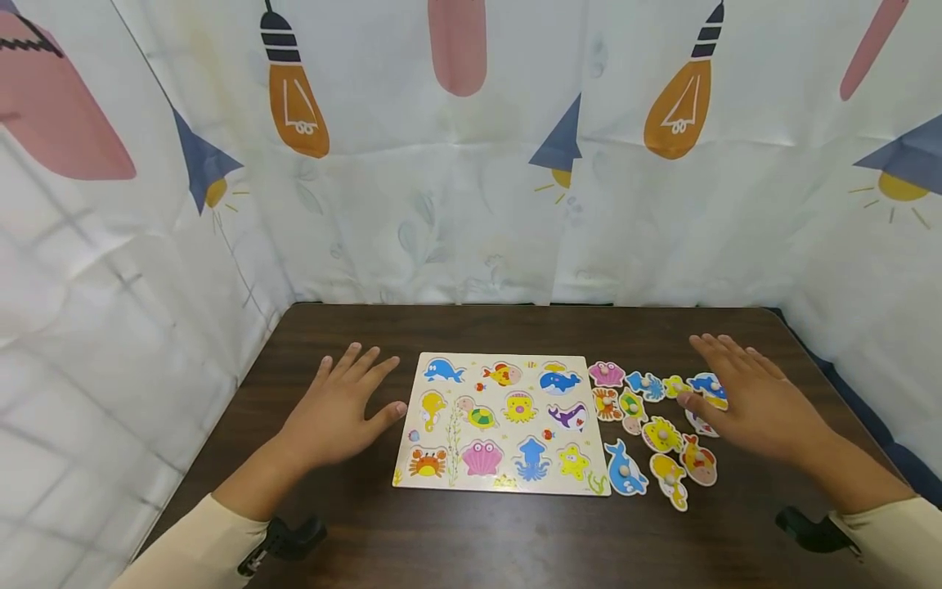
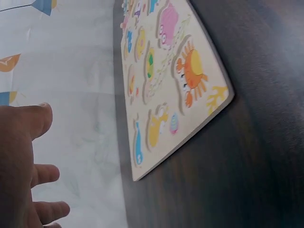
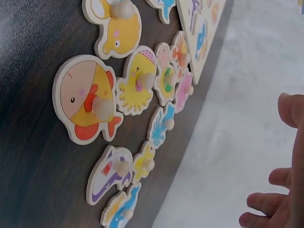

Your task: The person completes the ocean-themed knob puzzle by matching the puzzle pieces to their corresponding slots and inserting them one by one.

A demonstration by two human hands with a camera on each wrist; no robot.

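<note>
A wooden puzzle board (image 1: 508, 423) printed with sea animals lies flat on the table; its recesses hold no loose pieces. Just left of it, my left hand (image 1: 342, 406) has its fingers spread and holds nothing. Over on the right, my right hand (image 1: 758, 401) is likewise spread and empty, beside the knobbed puzzle pieces. Among these are a blue dolphin piece (image 1: 625, 469), a seahorse piece (image 1: 669, 481), a fish piece (image 3: 85, 99), an octopus piece (image 3: 137, 80) and a pink shell piece (image 1: 607, 375). In the head view, the right hand partly covers the purple whale piece (image 3: 110, 175).
The dark wooden table (image 1: 353, 532) ends at a white curtain (image 1: 456, 229) patterned with lamps and bulbs, which hangs behind it and along both sides. Black straps with camera mounts (image 1: 294, 540) sit at both wrists. The pieces lie close together against the board's right side.
</note>
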